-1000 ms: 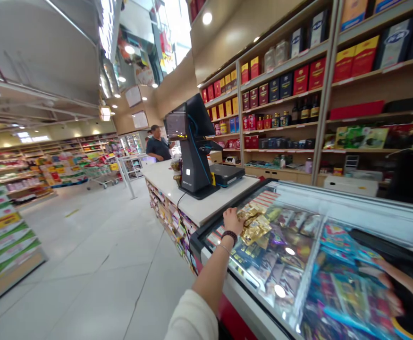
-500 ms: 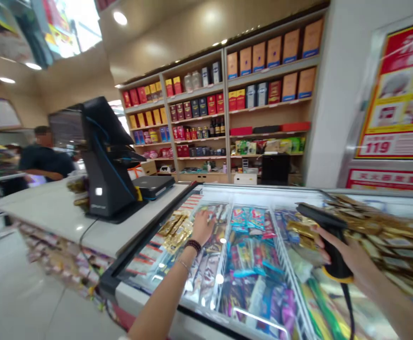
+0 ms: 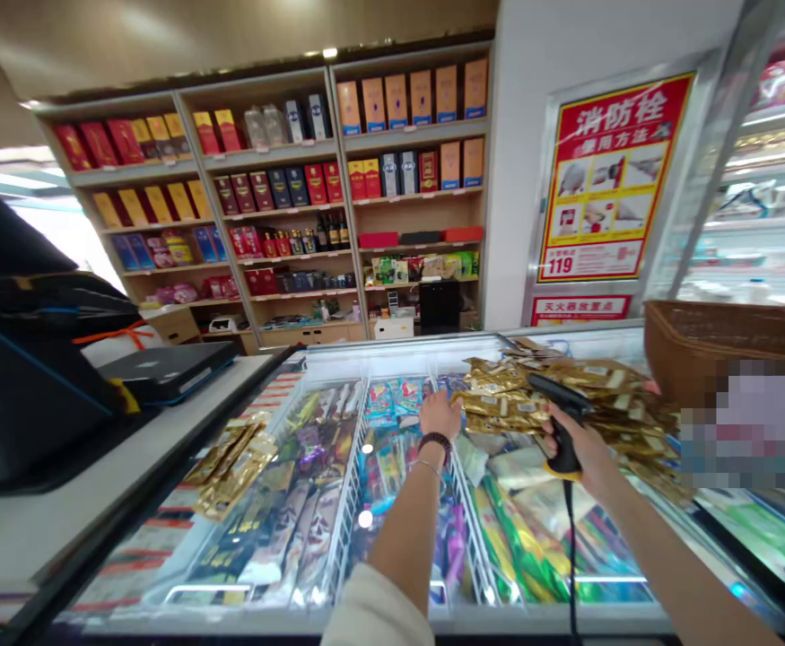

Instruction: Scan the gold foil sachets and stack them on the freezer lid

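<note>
My left hand reaches over the glass lid of a chest freezer, its fingers at the left edge of a big heap of gold foil packets; the fingertips are hidden among the packets. My right hand is closed round the handle of a black barcode scanner with a yellow base, pointed at the heap. Its cord hangs down toward me. A smaller pile of gold packets lies on the lid at the left.
A black checkout terminal stands on the white counter at left. A brown wicker basket sits behind the heap. Shelves of boxed goods and a red poster line the back wall.
The view has swung right. My left hand left the small packet pile and crossed to the big heap. My right hand brought the scanner up toward that heap.
</note>
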Demonstrator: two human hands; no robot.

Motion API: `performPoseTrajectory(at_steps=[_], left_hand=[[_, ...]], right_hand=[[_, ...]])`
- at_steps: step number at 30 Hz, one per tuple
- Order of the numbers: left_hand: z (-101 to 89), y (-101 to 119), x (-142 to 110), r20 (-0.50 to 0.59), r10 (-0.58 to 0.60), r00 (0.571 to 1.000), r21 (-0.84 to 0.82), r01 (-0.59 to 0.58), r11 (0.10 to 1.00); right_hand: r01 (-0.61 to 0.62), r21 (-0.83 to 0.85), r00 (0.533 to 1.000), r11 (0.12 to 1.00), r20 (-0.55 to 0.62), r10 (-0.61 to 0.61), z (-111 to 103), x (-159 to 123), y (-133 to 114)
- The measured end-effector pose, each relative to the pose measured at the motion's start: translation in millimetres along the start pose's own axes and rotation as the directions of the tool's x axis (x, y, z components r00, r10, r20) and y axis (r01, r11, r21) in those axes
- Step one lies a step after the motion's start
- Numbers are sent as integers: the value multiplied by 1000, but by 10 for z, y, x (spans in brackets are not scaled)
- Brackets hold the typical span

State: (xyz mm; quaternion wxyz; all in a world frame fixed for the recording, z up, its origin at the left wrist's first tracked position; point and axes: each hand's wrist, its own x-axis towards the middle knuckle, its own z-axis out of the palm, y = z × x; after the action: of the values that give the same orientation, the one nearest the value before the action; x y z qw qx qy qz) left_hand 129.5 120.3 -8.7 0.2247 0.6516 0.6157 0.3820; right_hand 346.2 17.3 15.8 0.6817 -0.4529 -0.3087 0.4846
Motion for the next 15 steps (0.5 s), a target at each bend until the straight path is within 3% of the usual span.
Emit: performPoseTrajectory(at_steps=[3, 7, 15], left_hand=[[124, 65, 74, -32, -38, 999, 93, 41, 995], [214, 75, 132, -42, 11, 999, 150, -5, 989], [107, -73, 153, 11, 16, 1000, 53, -17, 998]], right_hand=[[-32, 8, 999, 999, 14, 32, -32, 34, 42], [-18, -18, 999, 1000, 28, 19, -36, 85, 60], [-10, -47, 999, 999, 34, 11, -39, 115, 83]])
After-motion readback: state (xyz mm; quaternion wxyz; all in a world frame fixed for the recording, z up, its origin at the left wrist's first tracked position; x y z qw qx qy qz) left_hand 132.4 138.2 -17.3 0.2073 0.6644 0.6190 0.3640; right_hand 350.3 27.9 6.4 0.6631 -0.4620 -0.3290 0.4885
